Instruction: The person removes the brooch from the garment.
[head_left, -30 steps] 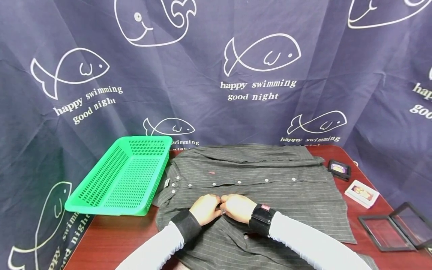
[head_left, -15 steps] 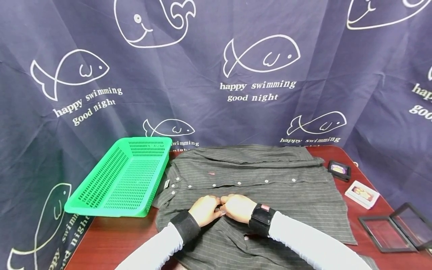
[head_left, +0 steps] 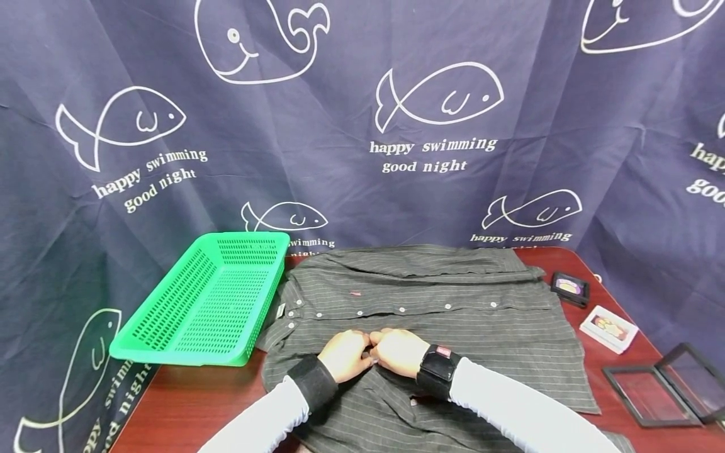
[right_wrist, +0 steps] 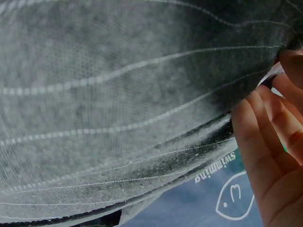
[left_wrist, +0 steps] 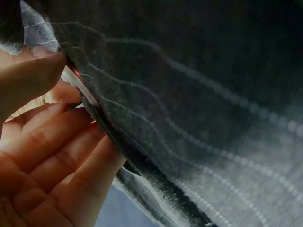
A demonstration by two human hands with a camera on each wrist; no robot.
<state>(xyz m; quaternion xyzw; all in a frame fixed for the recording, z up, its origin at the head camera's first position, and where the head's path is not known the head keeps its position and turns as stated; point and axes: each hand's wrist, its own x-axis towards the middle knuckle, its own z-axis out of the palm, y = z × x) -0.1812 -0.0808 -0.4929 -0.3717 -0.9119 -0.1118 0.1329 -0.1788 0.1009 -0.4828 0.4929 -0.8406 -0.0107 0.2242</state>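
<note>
A dark grey pinstriped button-up shirt [head_left: 481, 333] lies spread out, its collar to the left and a row of white buttons running across. My left hand [head_left: 345, 355] and right hand [head_left: 401, 352] meet at the middle of its near half, fingertips almost touching. In the left wrist view, the left thumb and fingers pinch the fabric edge, beside a thin pale, red-edged piece [left_wrist: 80, 84], possibly a button seen side-on. From the right wrist view, the right fingers [right_wrist: 258, 127] pinch the same cloth edge, lifted off the table. The exact fingertip contact is partly hidden.
A green plastic basket [head_left: 243, 358] stands left of the shirt on the red-brown table [head_left: 187, 402]. To the right are a small black case [head_left: 570, 289], a white card box [head_left: 608, 329] and an opened dark-framed clear case [head_left: 651, 399]. A fish-print curtain [head_left: 340, 170] hangs behind.
Both hands stay at the same spot on the shirt, with only slight finger movement. The whole head view has shifted a little.
</note>
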